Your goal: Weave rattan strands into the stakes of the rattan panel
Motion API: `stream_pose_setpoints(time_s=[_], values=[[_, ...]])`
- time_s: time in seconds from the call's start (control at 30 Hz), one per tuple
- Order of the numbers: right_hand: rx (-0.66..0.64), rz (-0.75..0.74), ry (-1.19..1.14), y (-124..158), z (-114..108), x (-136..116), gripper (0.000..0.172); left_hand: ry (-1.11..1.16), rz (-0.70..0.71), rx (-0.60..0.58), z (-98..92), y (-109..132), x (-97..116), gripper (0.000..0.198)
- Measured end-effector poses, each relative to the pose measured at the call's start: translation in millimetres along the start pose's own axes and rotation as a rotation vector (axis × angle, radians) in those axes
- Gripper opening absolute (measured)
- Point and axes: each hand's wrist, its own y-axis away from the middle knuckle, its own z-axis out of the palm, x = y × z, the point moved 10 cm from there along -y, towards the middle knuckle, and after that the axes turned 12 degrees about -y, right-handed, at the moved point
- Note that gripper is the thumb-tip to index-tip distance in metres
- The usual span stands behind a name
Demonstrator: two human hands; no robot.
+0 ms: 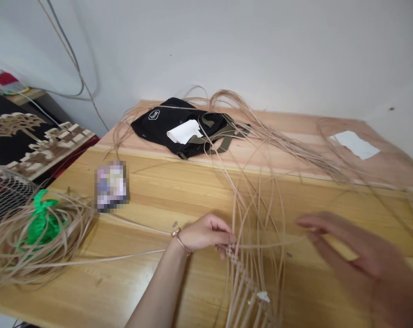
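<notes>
A partly woven piece of thin tan rattan strips (242,273) lies at the front middle of the wooden table, its long loose ends fanning toward the back. My left hand (206,234), with a bracelet at the wrist, pinches the upper left corner of the weave between thumb and fingers. To the right, my right hand (357,264) is blurred by motion. Its thumb and forefinger close on the end of a single rattan strip (271,243), which runs almost level from the weave. A scrap of white material (263,296) clings to the lower part of the weave.
A coil of rattan (73,232) with a green plastic bag (44,223) sits at left. Behind it is a small pixelated box (111,186). At the back lie a black bag (168,120), white paper (355,144) and a rattan bundle (295,148). A carved wooden piece (52,146) stands far left.
</notes>
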Motion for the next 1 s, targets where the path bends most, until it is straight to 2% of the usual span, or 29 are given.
stream_pose_setpoints(time_s=[0.1,0.2,0.27,0.37,0.53,0.6,0.67,0.73,0.87,0.93,1.0], values=[[-0.248,-0.028,-0.111,-15,57,-22,0.023,-0.019,-0.005,0.014,-0.7,0,0,0.025],[-0.34,-0.044,-0.184,-20,95,-31,0.027,-0.054,0.005,0.027,0.2,0,2,0.027],[-0.324,-0.021,-0.196,-20,108,-26,0.027,-0.081,0.015,0.031,2.0,-1,4,0.028],[-0.198,0.025,-0.191,-16,106,-13,0.024,-0.1,0.032,0.041,5.4,-3,5,0.03],[0.106,0.224,-0.14,15,72,11,0.018,-0.23,0.055,0.081,7.9,-2,6,0.029],[0.111,0.288,-0.123,30,69,15,0.018,-0.323,0.077,0.107,7.4,0,9,0.029],[0.054,0.292,-0.118,40,74,11,0.018,-0.401,0.09,0.139,6.3,1,12,0.029],[0.047,0.232,-0.08,46,79,-4,0.021,-0.474,0.098,0.179,4.9,2,17,0.029],[0.223,0.024,0.117,62,85,-49,0.029,-0.68,0.16,0.286,2.8,3,32,0.027],[0.224,-0.137,0.186,72,102,-75,0.029,-0.775,0.194,0.307,4.0,3,38,0.026],[0.146,-0.262,0.205,81,125,-90,0.031,-0.852,0.203,0.302,4.5,3,40,0.025]])
